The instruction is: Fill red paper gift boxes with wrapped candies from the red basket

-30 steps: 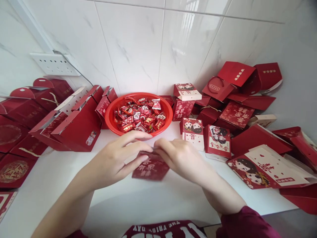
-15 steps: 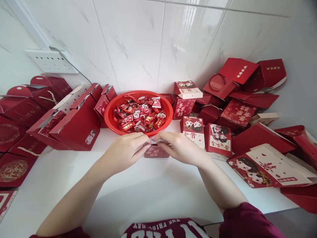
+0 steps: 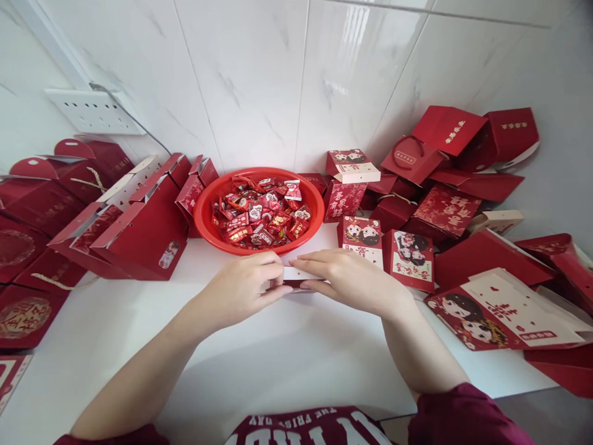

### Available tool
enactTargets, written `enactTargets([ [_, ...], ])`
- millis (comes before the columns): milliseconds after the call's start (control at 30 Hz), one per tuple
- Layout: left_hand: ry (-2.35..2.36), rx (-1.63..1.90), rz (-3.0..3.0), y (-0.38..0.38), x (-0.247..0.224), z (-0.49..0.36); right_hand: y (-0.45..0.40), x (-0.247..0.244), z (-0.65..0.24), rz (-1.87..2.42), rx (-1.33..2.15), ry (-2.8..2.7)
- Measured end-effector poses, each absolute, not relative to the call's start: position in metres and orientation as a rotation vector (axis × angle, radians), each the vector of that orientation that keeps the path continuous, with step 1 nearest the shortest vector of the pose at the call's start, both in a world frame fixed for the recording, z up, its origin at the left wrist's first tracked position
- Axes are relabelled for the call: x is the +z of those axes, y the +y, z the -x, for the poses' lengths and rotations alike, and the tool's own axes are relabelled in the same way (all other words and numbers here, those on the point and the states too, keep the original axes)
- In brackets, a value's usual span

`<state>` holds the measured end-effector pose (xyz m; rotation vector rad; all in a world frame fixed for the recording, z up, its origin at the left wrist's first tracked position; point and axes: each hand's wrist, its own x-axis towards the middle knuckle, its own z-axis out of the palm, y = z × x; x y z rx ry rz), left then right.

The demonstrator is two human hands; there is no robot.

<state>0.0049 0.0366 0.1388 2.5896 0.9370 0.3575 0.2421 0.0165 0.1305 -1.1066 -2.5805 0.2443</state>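
Note:
A small red and white candy box (image 3: 294,274) sits on the white table, just in front of the candy basket. My left hand (image 3: 248,284) grips its left side, fingers curled at the top edge. From the other side my right hand (image 3: 340,278) holds it, with fingers laid over the white top and the thumb at the near edge. Most of the box is hidden by both hands. Right behind it stands a round red plastic basket (image 3: 200,224) filled with wrapped candies (image 3: 259,213).
Several red paper boxes (image 3: 148,228) stand at the left. Boxes with printed couples (image 3: 412,259) and a heap of red bags and boxes (image 3: 449,210) lie at the right. A tiled wall (image 3: 259,80) with a socket strip (image 3: 95,112) closes off the back.
The box's printed near face has dropped mostly out of sight, and its white top now shows between my hands. My right fingers have flattened across the top. The basket has stayed put.

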Motion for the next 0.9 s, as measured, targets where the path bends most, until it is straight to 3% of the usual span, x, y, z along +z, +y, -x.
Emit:
enactTargets([
  [300,0.722,0.317,-2.725,0.036,0.143,0.001,0.02,0.126,-0.237,1.147,0.189,-2.515],
  [567,0.836,0.286,-2.717,0.042,0.147,0.014,0.034,0.119,-0.23,0.957,0.738,-2.112],
  [900,0.898,0.408,-2.513,0.054,0.147,0.018,0.048,0.108,-0.218,0.871,0.747,-2.16],
])
